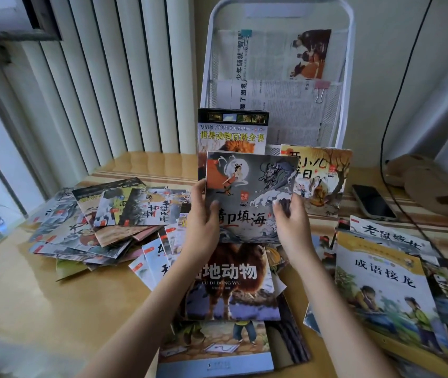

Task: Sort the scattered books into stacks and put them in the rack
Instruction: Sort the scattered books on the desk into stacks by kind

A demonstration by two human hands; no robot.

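Both hands hold up a thin grey picture book [250,186] with a dragon and a flying figure on its cover. My left hand [202,216] grips its left edge and my right hand [291,222] grips its lower right corner. Behind it stands an animal encyclopedia [232,132], and a yellow autumn-tree book [323,175] leans to the right, both in front of the white mesh rack [280,12]. Under my hands lies a camel-cover book [233,285] on a larger book [214,347]. Loose books [102,222] spread to the left; a yellow-bordered book [386,296] tops a pile on the right.
Newspapers [280,85] with binder clips fill the rack's upper pockets. A phone [373,201] and a wooden object [430,186] lie at the right back of the table. A black cable [383,148] hangs down there. A radiator [108,77] and window stand to the left.
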